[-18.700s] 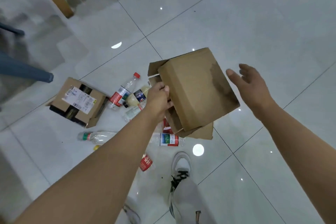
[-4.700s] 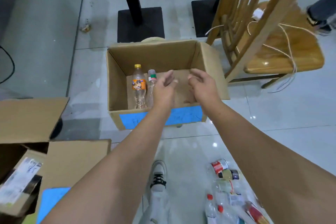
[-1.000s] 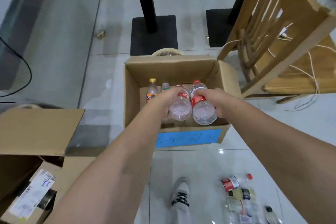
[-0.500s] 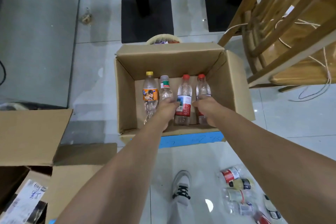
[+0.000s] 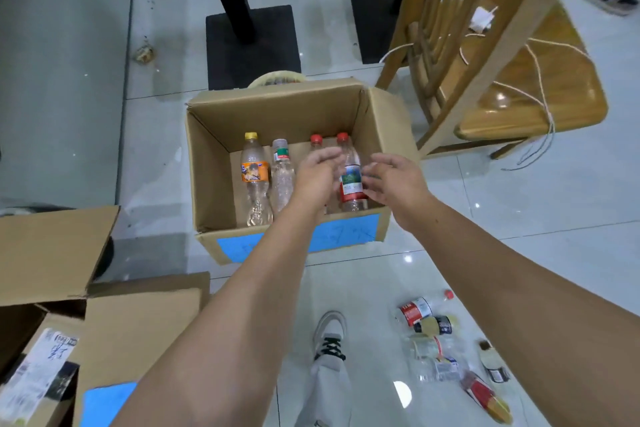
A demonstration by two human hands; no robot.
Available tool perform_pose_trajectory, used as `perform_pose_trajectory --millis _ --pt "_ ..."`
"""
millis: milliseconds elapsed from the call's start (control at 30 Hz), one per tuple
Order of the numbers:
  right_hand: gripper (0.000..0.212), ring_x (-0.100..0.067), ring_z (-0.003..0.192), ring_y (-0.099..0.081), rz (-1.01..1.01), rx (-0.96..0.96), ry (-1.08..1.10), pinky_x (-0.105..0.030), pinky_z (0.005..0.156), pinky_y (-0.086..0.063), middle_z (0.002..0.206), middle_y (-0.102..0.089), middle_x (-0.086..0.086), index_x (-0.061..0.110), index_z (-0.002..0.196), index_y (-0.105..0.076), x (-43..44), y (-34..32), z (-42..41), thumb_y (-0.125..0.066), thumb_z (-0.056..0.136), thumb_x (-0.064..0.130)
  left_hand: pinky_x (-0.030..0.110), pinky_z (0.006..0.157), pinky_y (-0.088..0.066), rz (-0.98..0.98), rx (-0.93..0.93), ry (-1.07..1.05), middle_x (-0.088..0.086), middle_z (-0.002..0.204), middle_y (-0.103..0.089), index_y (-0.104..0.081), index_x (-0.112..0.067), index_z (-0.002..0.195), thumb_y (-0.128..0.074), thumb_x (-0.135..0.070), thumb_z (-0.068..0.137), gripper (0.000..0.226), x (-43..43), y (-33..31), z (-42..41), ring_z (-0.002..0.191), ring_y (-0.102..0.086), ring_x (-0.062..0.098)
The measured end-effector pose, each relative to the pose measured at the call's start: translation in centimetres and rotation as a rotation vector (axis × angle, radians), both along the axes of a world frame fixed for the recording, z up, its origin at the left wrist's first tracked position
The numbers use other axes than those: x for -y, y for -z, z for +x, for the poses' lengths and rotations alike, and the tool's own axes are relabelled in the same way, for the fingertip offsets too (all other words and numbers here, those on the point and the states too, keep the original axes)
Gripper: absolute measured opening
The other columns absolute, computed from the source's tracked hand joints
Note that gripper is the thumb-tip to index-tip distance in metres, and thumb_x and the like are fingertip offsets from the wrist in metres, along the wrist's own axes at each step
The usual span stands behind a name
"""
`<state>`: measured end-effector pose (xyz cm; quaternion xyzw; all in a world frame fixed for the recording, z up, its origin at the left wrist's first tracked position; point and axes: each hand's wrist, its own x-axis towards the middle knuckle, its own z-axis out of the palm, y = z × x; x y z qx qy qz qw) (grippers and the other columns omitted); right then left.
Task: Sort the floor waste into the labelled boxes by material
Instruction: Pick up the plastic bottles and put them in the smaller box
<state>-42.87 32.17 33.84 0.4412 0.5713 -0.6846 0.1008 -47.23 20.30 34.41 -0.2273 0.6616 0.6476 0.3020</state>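
Observation:
An open cardboard box with a blue label on its front wall stands on the tiled floor. Inside it lie several plastic bottles side by side: one with an orange label, a clear one and two red-capped ones. My left hand and my right hand hover above the box with fingers spread, holding nothing. Several more plastic bottles lie on the floor at the lower right.
A second cardboard box with a blue label stands at the lower left, holding a flattened carton. A wooden chair is right of the bottle box. Two black stand bases lie behind. My shoe is below.
Both hands have let go of the two red-capped bottles, which now lie in the box. The hands have lifted up and opened.

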Motion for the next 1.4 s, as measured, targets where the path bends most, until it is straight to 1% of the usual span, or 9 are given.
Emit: perform_pose_trajectory --millis 67,167,400,667,867,967,1100,1233,1400 --pt "0.026 -0.016 0.075 -0.06 -0.001 -0.023 0.052 -0.03 0.071 -0.052 0.091 -0.064 -0.01 0.01 0.119 -0.055 -2.2 -2.0 3.0 -0.051 0.095 0.001 0.014 0.048 -0.044 0.029 0.0 0.009 0.004 0.103 -0.068 -0.061 -0.015 0.107 -0.051 -0.005 0.096 0.017 -1.9 -1.6 3.0 0.084 -0.063 0.014" --pt "0.023 -0.021 0.089 -0.062 0.009 -0.042 0.056 -0.039 0.087 -0.054 0.101 -0.065 -0.013 0.012 0.116 -0.055 -5.2 -3.8 8.8 -0.054 0.094 0.003 0.011 0.048 -0.044 0.044 0.01 0.033 0.003 0.097 -0.066 -0.06 -0.014 0.112 -0.053 -0.006 0.096 0.02 -4.7 -2.8 8.7 0.073 -0.06 0.009" --pt "0.024 -0.025 0.098 -0.064 0.066 0.027 0.002 -0.039 0.089 -0.055 0.116 -0.065 -0.016 0.014 0.115 -0.061 -12.5 -3.0 26.6 -0.06 0.091 0.008 0.029 0.083 -0.047 -0.017 0.09 0.175 0.0 0.103 -0.069 -0.062 -0.02 0.106 -0.055 -0.013 0.095 0.015 -10.9 -0.9 23.9 0.088 -0.065 0.015" --pt "0.033 -0.023 0.088 -0.059 0.051 0.216 0.169 -0.038 0.082 -0.049 0.1 -0.06 -0.011 0.007 0.123 -0.06 -20.3 -0.3 46.0 -0.06 0.09 0.004 0.033 0.074 -0.049 -0.143 0.157 0.48 0.011 0.115 -0.068 -0.065 -0.02 0.104 -0.056 -0.008 0.086 0.023 -16.5 3.2 39.3 0.082 -0.059 0.021" --pt "0.028 -0.026 0.083 -0.059 0.065 0.354 0.274 -0.039 0.08 -0.051 0.097 -0.064 -0.012 0.01 0.12 -0.062 -21.6 9.3 54.8 -0.056 0.092 0.011 0.028 0.076 -0.049 -0.379 0.077 0.905 0.009 0.117 -0.065 -0.062 -0.016 0.118 -0.051 -0.012 0.091 0.029 -18.2 11.9 47.1 0.095 -0.062 0.025" --pt "0.03 -0.027 0.089 -0.06 0.147 0.47 0.148 -0.046 0.093 -0.051 0.106 -0.067 -0.011 0.012 0.12 -0.063 -20.5 16.3 58.9 -0.054 0.095 0.026 0.031 0.085 -0.049 -0.463 0.049 1.092 0.008 0.119 -0.064 -0.055 -0.016 0.124 -0.056 -0.019 0.093 0.032 -17.1 18.0 50.0 0.104 -0.061 0.027" --pt "0.037 -0.031 0.111 -0.059 0.264 0.59 -0.013 -0.031 0.088 -0.042 0.124 -0.063 -0.011 0.01 0.129 -0.057 -18.9 25.2 63.0 -0.051 0.099 0.03 0.034 0.095 -0.045 -0.636 -0.021 1.228 0.004 0.131 -0.057 -0.049 -0.015 0.133 -0.057 -0.025 0.092 0.043 -15.8 26.3 51.9 0.117 -0.057 0.025" --pt "0.04 -0.034 0.117 -0.057 0.349 0.622 -0.173 -0.033 0.09 -0.042 0.129 -0.062 -0.015 0.008 0.133 -0.053 -18.1 34.6 64.5 -0.047 0.101 0.03 0.037 0.097 -0.047 -0.747 -0.084 1.309 0.008 0.137 -0.051 -0.048 -0.016 0.137 -0.06 -0.025 0.089 0.05 -15.7 35.7 53.1 0.12 -0.055 0.027" --pt "0.05 -0.036 0.121 -0.052 0.533 0.622 -0.319 -0.04 0.094 -0.044 0.134 -0.056 -0.014 0.012 0.137 -0.048 -17.8 44.8 65.9 -0.06 0.09 0.022 0.04 0.097 -0.045 -0.854 -0.382 1.463 0.012 0.134 -0.049 -0.046 -0.012 0.133 -0.063 -0.021 0.084 0.052 -16.5 46.4 54.1 0.122 -0.049 0.03"
